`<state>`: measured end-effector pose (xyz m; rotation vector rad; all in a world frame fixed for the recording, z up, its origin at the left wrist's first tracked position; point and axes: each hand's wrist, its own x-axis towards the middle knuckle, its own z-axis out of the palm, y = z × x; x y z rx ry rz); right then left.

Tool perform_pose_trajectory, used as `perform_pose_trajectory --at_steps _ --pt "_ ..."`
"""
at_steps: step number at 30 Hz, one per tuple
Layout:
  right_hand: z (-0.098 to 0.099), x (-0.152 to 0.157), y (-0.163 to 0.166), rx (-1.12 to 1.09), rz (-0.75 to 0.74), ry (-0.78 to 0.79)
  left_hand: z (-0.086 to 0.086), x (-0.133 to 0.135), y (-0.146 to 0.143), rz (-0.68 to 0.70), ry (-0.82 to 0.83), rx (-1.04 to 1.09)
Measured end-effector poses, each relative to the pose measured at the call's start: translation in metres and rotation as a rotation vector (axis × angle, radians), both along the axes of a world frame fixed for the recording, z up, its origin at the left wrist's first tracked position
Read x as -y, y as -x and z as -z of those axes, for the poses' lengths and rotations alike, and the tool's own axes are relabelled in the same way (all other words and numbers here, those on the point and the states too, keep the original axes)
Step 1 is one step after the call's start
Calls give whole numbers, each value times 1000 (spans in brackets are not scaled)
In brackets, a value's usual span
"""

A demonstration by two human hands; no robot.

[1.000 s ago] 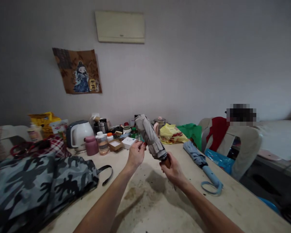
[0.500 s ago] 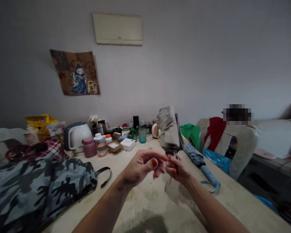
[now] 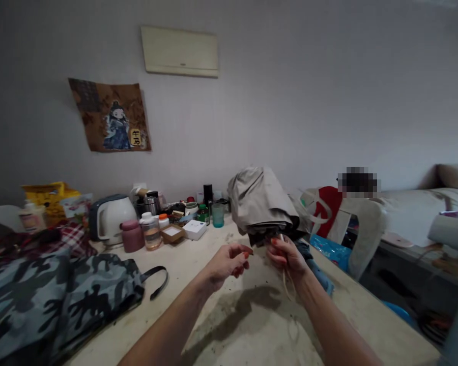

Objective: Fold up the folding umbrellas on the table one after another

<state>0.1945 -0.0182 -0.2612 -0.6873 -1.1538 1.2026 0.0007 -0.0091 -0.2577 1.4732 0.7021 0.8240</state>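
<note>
My right hand (image 3: 286, 256) is wrapped around the handle of a beige folding umbrella (image 3: 261, 203), held just above the table. Its canopy hangs loose and bulging, neither spread out nor tightly rolled, with the dark underside showing at the lower edge. A thin pale wrist loop (image 3: 288, 284) dangles below that hand. To the left, apart from the umbrella, my left hand (image 3: 231, 262) has loosely bent fingers and appears to hold nothing. A blue umbrella (image 3: 320, 274) lies on the table behind my right forearm, partly covered.
A camouflage-patterned cloth item (image 3: 95, 290) with a strap covers the table's left side. Along the back stand a kettle (image 3: 116, 218), a pink jar (image 3: 132, 236), small boxes (image 3: 195, 230) and a blue-green cup (image 3: 218, 216). A person sits beyond the table near a white chair (image 3: 366, 234).
The beige umbrella's canopy has loosened from a narrow folded bundle into a wider, slack shape, tilting left. My left hand has drawn away from the handle. The view has turned slightly right.
</note>
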Motion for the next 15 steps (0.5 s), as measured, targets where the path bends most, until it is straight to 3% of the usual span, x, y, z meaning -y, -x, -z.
perform_pose_trajectory --at_steps 4,9,13,15 --pt "-2 -3 3 81 237 -30 1 3 -4 -24 -6 1" --pt "-2 -1 3 -101 -35 36 6 12 -12 -14 -51 16" --pt "-2 0 0 -89 35 52 4 17 -18 -66 -53 63" --pt "-5 3 0 -103 -4 53 -2 18 -21 -72 -61 47"
